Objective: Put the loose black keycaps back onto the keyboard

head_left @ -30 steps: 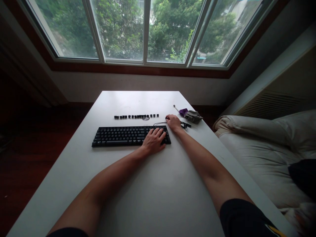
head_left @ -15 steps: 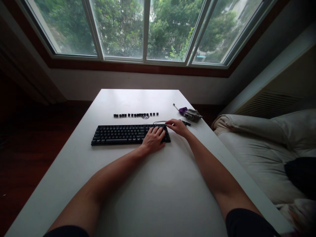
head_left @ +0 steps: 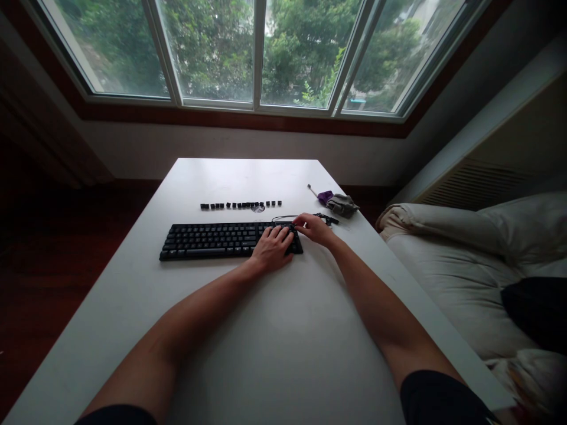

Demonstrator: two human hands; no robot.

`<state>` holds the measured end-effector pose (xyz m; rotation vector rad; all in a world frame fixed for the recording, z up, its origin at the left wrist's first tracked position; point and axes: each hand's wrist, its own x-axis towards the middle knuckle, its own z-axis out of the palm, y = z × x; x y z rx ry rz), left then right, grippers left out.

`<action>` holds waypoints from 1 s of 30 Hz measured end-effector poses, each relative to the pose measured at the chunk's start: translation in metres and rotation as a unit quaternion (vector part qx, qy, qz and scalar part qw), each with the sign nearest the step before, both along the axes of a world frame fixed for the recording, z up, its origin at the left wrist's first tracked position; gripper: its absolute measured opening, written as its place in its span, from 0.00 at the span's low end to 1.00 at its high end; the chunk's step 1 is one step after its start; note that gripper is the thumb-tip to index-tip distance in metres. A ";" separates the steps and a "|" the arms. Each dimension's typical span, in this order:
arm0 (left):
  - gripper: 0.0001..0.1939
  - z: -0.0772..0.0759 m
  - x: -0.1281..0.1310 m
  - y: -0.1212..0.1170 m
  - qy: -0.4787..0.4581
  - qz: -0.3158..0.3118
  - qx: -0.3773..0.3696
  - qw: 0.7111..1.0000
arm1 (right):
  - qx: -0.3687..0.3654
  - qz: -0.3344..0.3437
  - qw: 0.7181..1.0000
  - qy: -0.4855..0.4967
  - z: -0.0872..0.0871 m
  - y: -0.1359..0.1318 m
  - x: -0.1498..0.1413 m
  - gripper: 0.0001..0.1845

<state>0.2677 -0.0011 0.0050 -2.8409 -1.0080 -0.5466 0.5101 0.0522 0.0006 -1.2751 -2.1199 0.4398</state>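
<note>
A black keyboard (head_left: 211,241) lies across the white table. My left hand (head_left: 272,245) rests over its right-hand keys, fingers stretched out and holding nothing. At the keyboard's upper right corner, my right hand (head_left: 312,228) has thumb and fingertips pinched together against the keys. Whatever is between those fingertips is too small to make out. Behind the keyboard stands a row of loose black keycaps (head_left: 234,205), several of them. A small shiny round piece (head_left: 257,209) lies by that row.
A black cable (head_left: 330,219) lies behind my right hand. Farther right are a grey cloth (head_left: 343,205), a purple cloth (head_left: 325,197) and a thin stick with a dark tip (head_left: 312,190). The white table (head_left: 248,330) stands beside a pale sofa (head_left: 447,277), below a window.
My right fingertips have come down slightly and closed in on the keyboard's upper right keys. My left hand stays on the keyboard. The whole view has shifted a little.
</note>
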 end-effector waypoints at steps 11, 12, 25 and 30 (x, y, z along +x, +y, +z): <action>0.31 -0.001 0.001 -0.001 0.001 0.005 0.019 1.000 | 0.016 0.004 0.997 -0.079 0.012 0.000 -0.012 0.05; 0.31 -0.002 0.001 0.000 0.001 0.004 0.019 1.000 | 0.006 0.001 0.998 -0.070 0.012 0.000 -0.012 0.05; 0.32 -0.002 0.001 0.001 0.001 0.000 0.020 1.000 | -0.014 -0.029 0.999 0.004 -0.003 0.001 -0.010 0.09; 0.32 -0.002 0.000 0.001 -0.002 -0.004 0.018 1.000 | -0.044 -0.019 0.998 0.038 -0.007 0.002 -0.005 0.08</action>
